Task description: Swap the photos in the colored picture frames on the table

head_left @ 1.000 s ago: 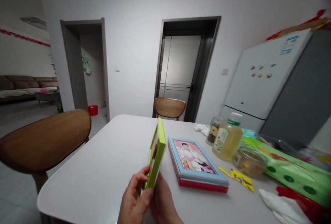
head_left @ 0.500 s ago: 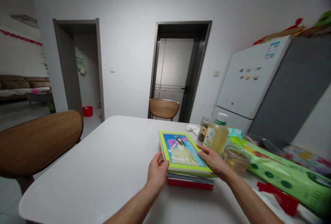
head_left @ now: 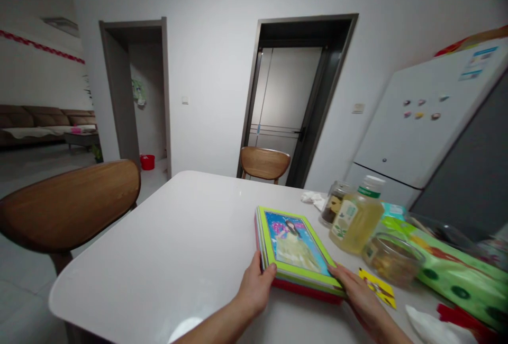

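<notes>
A stack of books lies on the white table, its lime-green top cover showing a figure in a pale dress on blue. Red edges show at the bottom of the pile. My left hand grips the near left corner, thumb on the cover edge and fingers against the side. At the near right corner, my right hand holds the pile, its thumb near the cover's edge and its other fingers mostly hidden. Just right of that hand lies a yellow card.
Right of the books stand a dark-filled jar, a bottle of yellow liquid, a clear tub and a green package. Crumpled tissue lies behind. Wooden chairs stand at the left and far side.
The view has shifted, with the table items lower and further right. The pile's layers now sit more evenly together. Both hands have moved to its near corners, and the yellow card has come into view.
</notes>
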`<state>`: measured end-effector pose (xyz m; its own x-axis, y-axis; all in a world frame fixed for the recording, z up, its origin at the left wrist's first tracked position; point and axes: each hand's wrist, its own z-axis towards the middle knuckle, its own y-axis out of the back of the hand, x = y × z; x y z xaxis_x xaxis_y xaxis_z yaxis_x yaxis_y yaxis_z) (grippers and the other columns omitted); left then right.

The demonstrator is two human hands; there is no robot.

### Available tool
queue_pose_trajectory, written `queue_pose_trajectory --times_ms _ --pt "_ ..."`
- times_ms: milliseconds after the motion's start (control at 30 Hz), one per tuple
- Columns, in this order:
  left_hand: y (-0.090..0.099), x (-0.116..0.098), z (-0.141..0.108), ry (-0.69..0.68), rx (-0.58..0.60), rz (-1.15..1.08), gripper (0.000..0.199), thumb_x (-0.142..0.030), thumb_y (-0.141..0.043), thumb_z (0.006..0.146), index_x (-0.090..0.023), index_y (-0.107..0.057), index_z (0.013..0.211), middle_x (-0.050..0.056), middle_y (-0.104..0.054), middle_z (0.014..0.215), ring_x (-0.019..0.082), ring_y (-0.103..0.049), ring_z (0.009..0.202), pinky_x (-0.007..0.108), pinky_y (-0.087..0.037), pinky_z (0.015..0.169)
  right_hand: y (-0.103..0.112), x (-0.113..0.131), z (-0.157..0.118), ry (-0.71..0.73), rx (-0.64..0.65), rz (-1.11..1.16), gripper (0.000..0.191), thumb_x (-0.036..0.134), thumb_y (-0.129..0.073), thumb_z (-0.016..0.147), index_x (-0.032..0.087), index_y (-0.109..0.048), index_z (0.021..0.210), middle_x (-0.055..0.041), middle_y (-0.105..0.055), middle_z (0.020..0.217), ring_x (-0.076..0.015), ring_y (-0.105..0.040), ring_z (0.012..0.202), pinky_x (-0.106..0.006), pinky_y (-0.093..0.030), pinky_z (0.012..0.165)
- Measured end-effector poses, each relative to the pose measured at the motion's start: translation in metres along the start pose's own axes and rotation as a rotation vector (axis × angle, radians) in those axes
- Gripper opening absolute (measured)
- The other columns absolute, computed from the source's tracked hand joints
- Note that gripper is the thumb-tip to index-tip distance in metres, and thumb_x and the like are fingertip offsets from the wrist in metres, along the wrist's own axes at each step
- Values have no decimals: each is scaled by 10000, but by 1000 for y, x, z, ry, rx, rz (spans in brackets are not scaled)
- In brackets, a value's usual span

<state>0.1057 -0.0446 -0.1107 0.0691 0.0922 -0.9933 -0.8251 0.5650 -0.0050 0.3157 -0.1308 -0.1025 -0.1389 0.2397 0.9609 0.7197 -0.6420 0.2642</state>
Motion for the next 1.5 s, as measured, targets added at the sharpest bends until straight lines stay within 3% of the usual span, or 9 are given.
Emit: queue_pose_trajectory --times_ms 167,333,533,733,867,1000,1100,1367,1500 --pt "51 1 23 56 -223 -35 457 -354 -577 679 -151 -513 1084 99 -576 1093 268 -470 1066 338 -314 922 -69 21 5 95 171 85 372 357 -482 668 171 -608 963 -27 -670 804 -203 -600 786 -306 -453 725" --pt "113 -2 47 31 -317 -71 369 -380 -589 662 -184 -560 973 72 -617 1019 255 -496 1035 335 -339 897 -146 45 28 176 237 47 295 340 -431 767 192 -574 978 -40 -617 953 -193 -567 845 -300 -459 695" --pt "148 -5 54 3 -355 -93 293 -391 -586 658 -173 -589 853 67 -649 910 246 -561 904 333 -383 828 -186 61 40 233 188 -40 291 321 -449 798 182 -494 1050 -52 -502 1091 -166 -514 908 -355 -442 755" --pt "157 -12 43 16 -492 -120 289 -259 -658 573 -128 -568 815 54 -625 730 219 -565 785 296 -385 752 -176 72 48 269 13 -146 618 429 -436 709 82 -386 1219 -86 -592 899 -194 -553 786 -291 -417 665" --pt "150 -60 32 -37 -547 -177 401 -169 -598 598 -112 -506 984 -63 -472 518 118 -490 532 231 -371 590 -179 118 9 462 33 -26 672 306 -495 648 186 -300 1279 63 -474 569 -105 -451 517 -230 -367 545" --pt "124 -140 13 -186 -358 -273 607 -144 -583 589 -234 -406 1163 -105 -431 512 52 -389 434 182 -332 508 -185 183 -62 653 414 561 736 224 -491 634 314 -186 1297 112 -348 502 -55 -270 399 -185 -264 414" --pt "107 -179 -5 -403 11 -493 778 -142 -596 580 -247 -250 1269 -106 -447 528 45 -386 445 181 -324 511 -181 208 -97 634 550 764 744 190 -497 605 344 -221 1279 110 -345 484 -57 -280 416 -180 -261 416" --pt "102 -159 -15 -344 69 -590 891 -159 -664 533 -213 -183 1281 -111 -471 518 53 -425 451 173 -320 490 -179 184 -99 474 606 840 651 164 -534 601 310 -350 1209 115 -371 466 -46 -309 408 -171 -257 412" --pt "105 -149 -2 -126 -75 -571 499 -382 -672 572 -158 -477 973 -87 -466 483 42 -412 404 147 -264 415 -182 179 -90 227 564 883 225 340 -525 665 194 -574 829 70 -456 496 -39 -354 393 -176 -270 391"
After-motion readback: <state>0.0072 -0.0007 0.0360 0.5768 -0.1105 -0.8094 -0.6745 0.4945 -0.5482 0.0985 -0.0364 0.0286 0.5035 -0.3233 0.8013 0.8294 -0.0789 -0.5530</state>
